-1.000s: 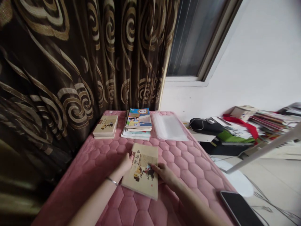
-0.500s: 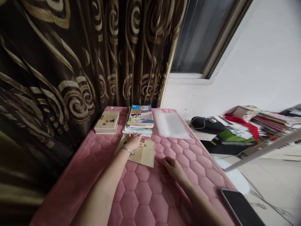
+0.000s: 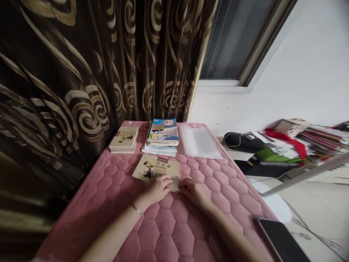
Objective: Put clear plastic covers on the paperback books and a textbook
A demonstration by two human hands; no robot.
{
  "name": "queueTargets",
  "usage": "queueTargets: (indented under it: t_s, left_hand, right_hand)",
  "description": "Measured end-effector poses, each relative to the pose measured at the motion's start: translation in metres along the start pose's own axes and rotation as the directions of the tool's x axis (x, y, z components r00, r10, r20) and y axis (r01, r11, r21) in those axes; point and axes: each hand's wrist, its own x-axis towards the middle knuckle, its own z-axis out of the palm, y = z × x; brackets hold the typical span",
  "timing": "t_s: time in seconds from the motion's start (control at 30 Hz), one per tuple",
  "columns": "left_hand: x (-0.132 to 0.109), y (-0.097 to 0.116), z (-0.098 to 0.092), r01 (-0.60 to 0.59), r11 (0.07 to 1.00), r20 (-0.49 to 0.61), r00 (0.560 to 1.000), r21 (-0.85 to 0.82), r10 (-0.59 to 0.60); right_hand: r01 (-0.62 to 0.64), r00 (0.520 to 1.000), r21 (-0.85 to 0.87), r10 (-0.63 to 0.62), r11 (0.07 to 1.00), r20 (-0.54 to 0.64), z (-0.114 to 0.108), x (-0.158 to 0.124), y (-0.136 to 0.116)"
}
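A beige book (image 3: 166, 165) with dark printed characters and small painted figures lies at a slant on the pink quilted surface (image 3: 170, 236). My left hand (image 3: 158, 187) rests on its near part, fingers stretched over the cover towards the near right corner. At that same corner my right hand (image 3: 193, 193) has its thumb and fingers pinched on the book's edge; the fingertips are partly hidden. Behind the book stands a stack of books topped by a blue textbook (image 3: 164, 130). To its left is a stack of similar beige books (image 3: 124, 138).
Clear plastic covers (image 3: 201, 142) lie at the far right of the quilted surface. A dark phone or tablet (image 3: 280, 238) sits on the near right edge. A patterned curtain (image 3: 95, 72) hangs on the left. Cluttered papers and folders (image 3: 324, 136) lie beyond the right edge.
My left hand has slid from the book's far left part towards me and to the right. My right hand has moved slightly left onto the book's near right corner.
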Motion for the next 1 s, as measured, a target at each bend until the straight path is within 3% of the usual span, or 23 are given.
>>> queueTargets:
  t_s: [0.13,0.23,0.47,0.6,0.77,0.87,1.0]
  left_hand:
    - [0.012,-0.003,-0.006,0.027,0.987,-0.017,0.999,-0.158,-0.031]
    - [0.018,-0.007,-0.010,0.033,0.982,0.009,0.999,-0.187,-0.032]
    - [0.019,-0.017,-0.005,0.036,0.991,-0.023,0.999,-0.130,-0.039]
    - [0.013,-0.013,-0.001,0.069,0.990,-0.109,0.991,-0.120,-0.082]
    - [0.004,-0.005,0.009,0.096,0.992,-0.286,0.951,-0.081,-0.115]
    - [0.001,-0.002,0.014,0.068,0.992,-0.263,0.960,-0.104,-0.093]
    - [-0.002,0.000,0.019,0.121,0.983,-0.249,0.956,-0.136,-0.152]
  right_hand:
    - [-0.092,0.995,0.064,0.095,0.994,-0.044,0.001,0.007,-0.005]
    - [-0.107,0.991,0.098,0.114,0.989,-0.072,0.002,0.008,-0.003]
    - [-0.021,0.995,0.093,0.030,0.995,-0.095,0.004,0.003,0.004]
    - [0.136,0.986,0.074,-0.128,0.988,-0.105,0.008,0.000,0.006]
    - [0.246,0.968,0.016,-0.245,0.969,-0.056,0.011,-0.001,0.004]
    - [0.227,0.974,-0.010,-0.227,0.974,-0.013,0.010,0.000,0.001]
    - [0.162,0.985,-0.065,-0.157,0.985,0.067,0.007,0.003,-0.006]
